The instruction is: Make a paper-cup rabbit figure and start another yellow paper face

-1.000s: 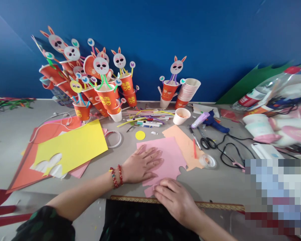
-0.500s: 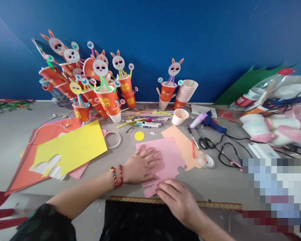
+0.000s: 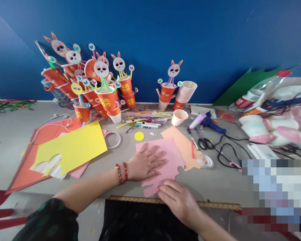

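A sheet of pink paper (image 3: 173,152) lies on the grey table, with notches cut in its right edge and a partly separated strip (image 3: 149,191) at its bottom. Flat on the sheet rests my left hand (image 3: 146,164), fingers spread. My right hand (image 3: 179,201) has its fingers pinched together on the strip's right end at the lower edge. Partly under the pink sheet is a peach-coloured paper (image 3: 184,147). Above my left hand lies a yellow paper disc (image 3: 139,136).
Yellow paper (image 3: 75,147) covers red sheets at left. Rabbit-faced paper cups (image 3: 106,97) stand along the blue wall. Markers (image 3: 147,125), a white cup (image 3: 180,117), scissors (image 3: 205,143), a glue gun (image 3: 213,124) and clear tape (image 3: 205,161) surround the paper; cables lie right.
My left hand has slid a little to the right and up across the pink paper. The right hand stays at the strip, nearly unmoved.
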Action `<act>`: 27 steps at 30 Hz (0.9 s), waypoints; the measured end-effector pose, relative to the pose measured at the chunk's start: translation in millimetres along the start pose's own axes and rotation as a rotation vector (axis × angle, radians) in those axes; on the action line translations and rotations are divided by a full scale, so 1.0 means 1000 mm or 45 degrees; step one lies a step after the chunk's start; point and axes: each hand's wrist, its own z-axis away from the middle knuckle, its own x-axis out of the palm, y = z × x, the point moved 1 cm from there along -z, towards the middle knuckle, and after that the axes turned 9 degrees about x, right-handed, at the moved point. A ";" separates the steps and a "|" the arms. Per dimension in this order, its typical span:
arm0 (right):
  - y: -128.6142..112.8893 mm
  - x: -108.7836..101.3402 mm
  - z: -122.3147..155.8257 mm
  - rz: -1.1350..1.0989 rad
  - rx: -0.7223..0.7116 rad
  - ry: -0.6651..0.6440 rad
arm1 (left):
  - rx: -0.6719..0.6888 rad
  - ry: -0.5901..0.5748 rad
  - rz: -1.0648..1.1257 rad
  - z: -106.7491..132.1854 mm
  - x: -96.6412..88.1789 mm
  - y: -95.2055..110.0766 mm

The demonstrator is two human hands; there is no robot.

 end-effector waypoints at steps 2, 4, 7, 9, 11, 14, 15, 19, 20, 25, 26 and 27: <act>0.000 -0.001 -0.002 0.033 0.005 -0.017 | -0.002 0.001 0.004 0.000 0.000 0.000; 0.000 0.000 -0.003 0.067 0.024 -0.039 | -0.002 0.008 0.003 0.000 0.001 0.001; 0.001 0.001 -0.002 0.083 0.017 -0.059 | -0.002 0.018 -0.001 0.000 0.000 0.001; 0.002 0.002 0.000 0.087 -0.014 -0.051 | -0.001 0.018 0.001 0.000 -0.001 0.001; 0.004 0.002 0.001 0.091 -0.046 -0.045 | -0.002 0.017 0.006 0.000 -0.001 0.001; 0.005 -0.001 0.001 0.086 -0.068 -0.063 | -0.001 0.019 0.016 0.000 -0.001 0.001; 0.006 -0.003 0.001 0.087 -0.066 -0.070 | 0.000 0.020 0.019 0.000 -0.001 0.001; 0.008 -0.009 0.002 0.116 -0.025 -0.055 | 0.008 0.030 0.007 0.000 -0.002 0.001; 0.008 -0.009 0.003 0.124 -0.014 -0.043 | 0.018 0.030 0.001 0.000 -0.002 0.001; 0.010 -0.005 0.008 0.127 0.004 -0.002 | 0.126 0.004 -0.004 -0.001 -0.002 0.001; 0.010 -0.004 0.009 0.123 0.001 0.000 | 0.129 -0.004 -0.003 -0.002 -0.001 0.001; 0.010 -0.003 0.010 0.118 -0.005 0.002 | 0.125 -0.009 -0.003 -0.002 -0.001 0.001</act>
